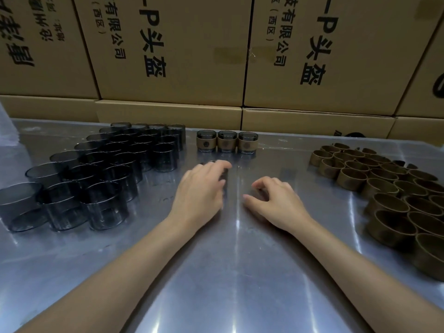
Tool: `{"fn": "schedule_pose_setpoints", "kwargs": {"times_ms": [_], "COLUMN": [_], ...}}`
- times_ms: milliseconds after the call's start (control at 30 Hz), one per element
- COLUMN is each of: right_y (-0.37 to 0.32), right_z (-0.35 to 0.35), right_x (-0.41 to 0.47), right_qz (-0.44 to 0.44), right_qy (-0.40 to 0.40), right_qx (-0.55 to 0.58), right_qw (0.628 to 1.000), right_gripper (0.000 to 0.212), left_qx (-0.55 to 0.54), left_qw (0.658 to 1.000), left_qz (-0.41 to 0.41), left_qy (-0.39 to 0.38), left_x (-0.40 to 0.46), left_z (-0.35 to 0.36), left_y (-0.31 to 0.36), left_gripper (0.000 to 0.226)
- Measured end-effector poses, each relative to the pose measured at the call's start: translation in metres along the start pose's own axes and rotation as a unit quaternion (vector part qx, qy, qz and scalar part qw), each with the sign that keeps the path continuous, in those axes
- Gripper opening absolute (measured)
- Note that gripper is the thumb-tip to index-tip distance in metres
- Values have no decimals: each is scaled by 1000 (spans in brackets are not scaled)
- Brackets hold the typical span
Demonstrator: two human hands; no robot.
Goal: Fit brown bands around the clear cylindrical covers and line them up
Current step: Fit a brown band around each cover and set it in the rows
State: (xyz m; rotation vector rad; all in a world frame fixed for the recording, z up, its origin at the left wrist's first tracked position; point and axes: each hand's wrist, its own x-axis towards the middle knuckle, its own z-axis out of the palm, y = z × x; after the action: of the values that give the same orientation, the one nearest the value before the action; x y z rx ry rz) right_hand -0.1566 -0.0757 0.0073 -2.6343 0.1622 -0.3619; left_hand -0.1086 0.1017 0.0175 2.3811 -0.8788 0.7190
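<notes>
A: What are the fingers doing?

B: The left hand [200, 188] has its fingers [217, 167] curled over a dark clear cover [224, 177], gripping it from above at the middle of the surface [240, 272]. The cover is mostly hidden and blurred.

A: And the right hand [276, 200]?

B: Just beside the left, resting on the surface. Its fingers [260, 183] are loosely curled, thumb out toward the left hand, and they hold nothing.

A: Where are the finished pieces?

B: Three banded covers [227, 141] stand upright in a row just beyond the left hand, side by side, near the far edge.

A: The rest of the parts?

B: Bare covers [96, 174] stand packed in rows on the left. Brown bands [384, 186] lie in a cluster on the right, well apart from the hands.

A: Behind all that?

B: Cardboard boxes [173, 56] with black printed lettering, stacked along the back.
</notes>
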Motion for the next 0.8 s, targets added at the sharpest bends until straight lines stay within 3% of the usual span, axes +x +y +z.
{"fn": "schedule_pose_setpoints", "kwargs": {"times_ms": [67,200,300,400,467,567,800], "right_y": [-2,2,2,4,6,1,-14], "right_z": [0,0,-1,0,0,-2,-2], "right_x": [-3,-3,-3,-2,-1,-4,-14], "right_qz": [-13,-30,-60,-87,-106,-126,-138], "right_qy": [-16,3,29,37,51,64,73], "right_qx": [31,157,233,279,271,245,141], "right_qw": [999,987,970,955,955,959,978], "right_gripper": [65,45,53,60,62,61,60], "left_qx": [-40,-88,-183,-311,-369,-404,-432], "left_qw": [997,986,981,947,923,908,873], "left_qz": [67,143,65,-68,-94,-108,-214], "left_qy": [-11,-1,5,-44,-59,-12,73], "left_x": [-4,-8,-3,1,1,0,1], "left_z": [4,15,17,16,18,19,18], "left_y": [19,35,27,25,24,28,48], "left_gripper": [33,31,54,73,61,49,42]}}
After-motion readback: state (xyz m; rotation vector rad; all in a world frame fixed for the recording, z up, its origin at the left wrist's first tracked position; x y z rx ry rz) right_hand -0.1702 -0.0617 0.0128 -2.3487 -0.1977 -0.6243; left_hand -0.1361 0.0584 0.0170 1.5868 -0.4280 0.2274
